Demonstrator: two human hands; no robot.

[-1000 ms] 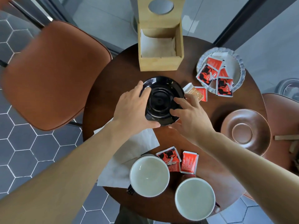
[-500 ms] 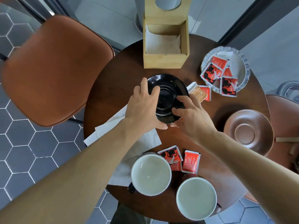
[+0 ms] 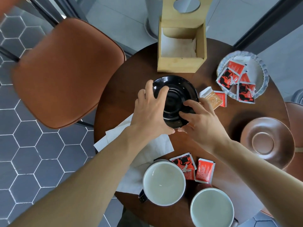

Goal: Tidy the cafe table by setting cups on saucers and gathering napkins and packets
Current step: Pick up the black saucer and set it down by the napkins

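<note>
A black saucer (image 3: 177, 89) lies at the middle of the round wooden table (image 3: 131, 82). My left hand (image 3: 150, 112) grips its left rim and my right hand (image 3: 201, 122) grips its near right rim. Two cups with pale insides stand near me: one with a dark outside (image 3: 164, 181) and one at the front edge (image 3: 211, 208). A brown saucer (image 3: 265, 141) sits at the right. White napkins (image 3: 144, 154) lie under my left forearm. Two red packets (image 3: 196, 167) lie beside the cups, and two more packets (image 3: 214, 97) lie right of the black saucer.
A wooden napkin box (image 3: 180, 63) stands at the table's far side. A glass dish (image 3: 260, 74) holds several red packets at the far right. A brown chair (image 3: 64, 71) stands to the left over hexagon floor tiles; another chair's edge shows at the right.
Both hands have stayed on the black saucer, with my fingers closing a little further over its rim. The view has shifted slightly; the saucer's place on the table looks almost the same.
</note>
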